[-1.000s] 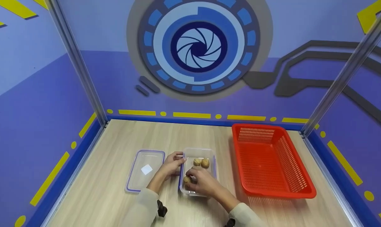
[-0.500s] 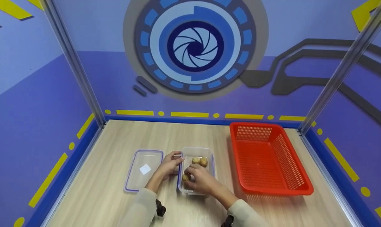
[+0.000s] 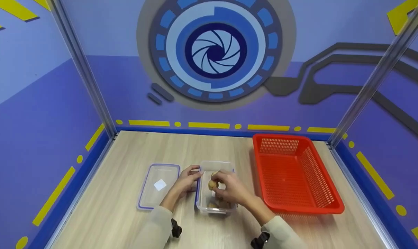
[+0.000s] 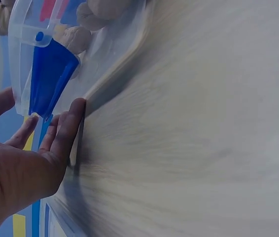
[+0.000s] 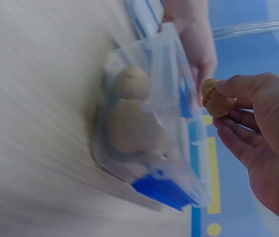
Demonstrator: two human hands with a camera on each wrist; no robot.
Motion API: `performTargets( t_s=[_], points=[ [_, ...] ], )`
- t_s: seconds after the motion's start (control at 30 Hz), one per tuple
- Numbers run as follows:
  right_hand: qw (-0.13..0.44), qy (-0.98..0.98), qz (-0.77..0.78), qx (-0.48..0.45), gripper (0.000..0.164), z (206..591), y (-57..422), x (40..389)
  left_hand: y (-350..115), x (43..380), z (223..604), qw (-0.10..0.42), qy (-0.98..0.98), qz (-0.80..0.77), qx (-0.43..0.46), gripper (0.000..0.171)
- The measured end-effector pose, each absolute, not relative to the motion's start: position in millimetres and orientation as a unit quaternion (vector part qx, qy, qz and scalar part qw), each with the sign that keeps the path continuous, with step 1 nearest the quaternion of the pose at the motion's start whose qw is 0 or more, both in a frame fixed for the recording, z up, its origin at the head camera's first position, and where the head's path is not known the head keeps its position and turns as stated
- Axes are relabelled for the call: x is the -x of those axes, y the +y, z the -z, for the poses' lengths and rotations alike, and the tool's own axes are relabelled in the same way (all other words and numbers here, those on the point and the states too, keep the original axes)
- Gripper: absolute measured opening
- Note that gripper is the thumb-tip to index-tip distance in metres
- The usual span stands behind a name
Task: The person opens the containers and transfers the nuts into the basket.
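A clear plastic food container (image 3: 203, 209) with blue clips stands on the table. My right hand (image 3: 231, 187) is above it, pinching a walnut (image 3: 212, 185) between thumb and fingers. That walnut (image 5: 216, 98) is clear of the others in the right wrist view. More walnuts (image 5: 132, 126) show blurred through the container wall. My left hand (image 3: 187, 180) rests against the container's left side; in the left wrist view its fingers (image 4: 68, 129) are extended and touch the wall near a blue clip (image 4: 53, 74). My right hand partly hides the walnuts inside.
A clear lid (image 3: 152, 178) with a purple-blue edge and a white square sticker lies left of the container. To the right stands a red plastic basket (image 3: 283, 188) with perforated walls. Printed wall panels (image 3: 126, 86) enclose the wooden table (image 3: 126, 155) at the back and sides.
My right hand was low in the front part of the container; it has risen and moved toward the back with a walnut between its fingers. My left hand stays at the container's side.
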State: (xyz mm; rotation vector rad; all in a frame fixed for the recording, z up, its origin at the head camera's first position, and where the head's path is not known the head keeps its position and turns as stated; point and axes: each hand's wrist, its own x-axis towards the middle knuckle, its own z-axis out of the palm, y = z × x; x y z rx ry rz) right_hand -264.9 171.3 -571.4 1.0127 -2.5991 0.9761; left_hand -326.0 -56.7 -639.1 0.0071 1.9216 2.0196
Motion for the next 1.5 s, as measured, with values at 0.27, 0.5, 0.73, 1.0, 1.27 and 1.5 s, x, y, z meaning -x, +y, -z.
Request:
performTargets(
  t_s=[0.27,0.5,0.73,1.0,1.27,1.5],
  points=[
    [0.110,-0.866,-0.355,-0.336,0.025,551.9,206.6,263.6,-53.3,325.4,640.5,0.160,0.682,-0.714,0.005,0.049],
    [0.150,-0.872,-0.349,-0.310,0.026,542.0,239.4,263.6,-51.4,324.3,640.7,0.155,0.689,-0.708,0.010,0.049],
    [0.161,-0.882,-0.359,-0.260,0.030,532.8,268.0,265.9,-51.1,322.7,637.6,0.140,0.697,-0.703,0.005,0.048],
    [0.200,-0.874,-0.380,-0.228,0.033,532.1,298.5,273.0,-53.5,324.7,637.6,0.141,0.697,-0.703,0.004,0.052],
    [0.214,-0.881,-0.392,-0.158,0.035,539.0,323.7,284.2,-52.4,323.7,635.0,0.143,0.700,-0.700,0.014,0.050],
    [0.218,-0.885,-0.395,-0.114,0.034,555.4,336.6,294.7,-52.7,324.1,635.9,0.148,0.697,-0.701,0.019,0.048]
  ],
)
